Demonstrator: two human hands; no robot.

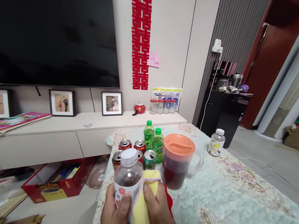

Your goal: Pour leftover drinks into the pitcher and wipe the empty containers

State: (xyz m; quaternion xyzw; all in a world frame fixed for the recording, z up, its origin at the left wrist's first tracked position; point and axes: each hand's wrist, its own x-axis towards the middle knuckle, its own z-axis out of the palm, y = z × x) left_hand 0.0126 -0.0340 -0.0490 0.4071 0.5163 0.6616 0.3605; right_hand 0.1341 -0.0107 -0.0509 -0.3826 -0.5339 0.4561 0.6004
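A clear plastic bottle [129, 176] with a white cap and a fruit-print label is upright in my left hand [116, 211], whose fingers wrap round its lower half. My right hand [157, 205] grips a yellow cloth [142, 213] with a purple edge and presses it against the bottle's right side. Under my hands shows part of something red [168, 200]. Just beyond stands a clear pitcher [175, 171] with an orange lid and dark liquid inside. Several drink cans [150, 159] and two green-capped bottles [157, 145] stand behind the bottle I hold, partly hidden by it.
Another white-capped bottle [216, 143] stands at the far right of the flowered tablecloth [227, 189]. Along the wall runs a low white cabinet [86, 129] with photo frames and red-lidded jars [163, 106]. A red box [57, 184] sits on the floor at left.
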